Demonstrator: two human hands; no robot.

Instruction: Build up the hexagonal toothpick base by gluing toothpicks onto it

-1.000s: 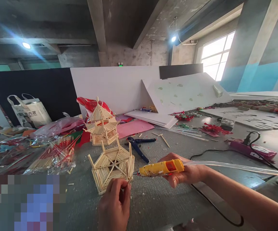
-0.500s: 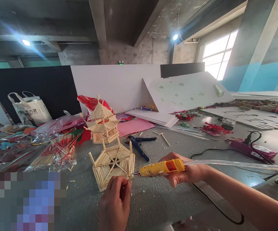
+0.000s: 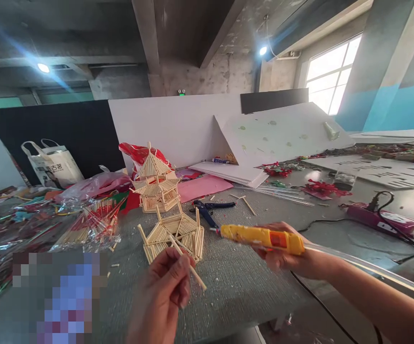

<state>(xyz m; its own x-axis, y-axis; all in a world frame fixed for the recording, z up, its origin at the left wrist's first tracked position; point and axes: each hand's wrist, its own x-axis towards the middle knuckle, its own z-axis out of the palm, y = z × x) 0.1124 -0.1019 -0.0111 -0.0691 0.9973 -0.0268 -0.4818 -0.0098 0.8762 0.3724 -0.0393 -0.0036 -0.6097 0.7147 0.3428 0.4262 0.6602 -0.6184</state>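
My left hand (image 3: 169, 282) pinches a short wooden stick (image 3: 196, 277), held slanting in front of a hexagonal stick base (image 3: 174, 229). Short posts stand up at corners of this base, and my hand hides part of its near side. To the right, my right hand (image 3: 281, 248) is closed round a yellow glue gun (image 3: 260, 239). Its nozzle points left, apart from both stick and base, and a clear glue stick runs out of its back. Behind the base stands a tiered stick pagoda (image 3: 154, 184) with a pointed roof.
Dark blue cutters (image 3: 207, 212) lie beyond the base, near loose sticks (image 3: 249, 205). Bundled sticks in plastic (image 3: 95, 220) lie at left. A purple power strip (image 3: 382, 220) and black cable (image 3: 324, 306) are at right. White boards (image 3: 235, 174) lie at the back.
My left hand has lifted away from the base's near corner, and the stick in it now shows clearly. The glue gun has moved back to the right and slightly up, off the base.
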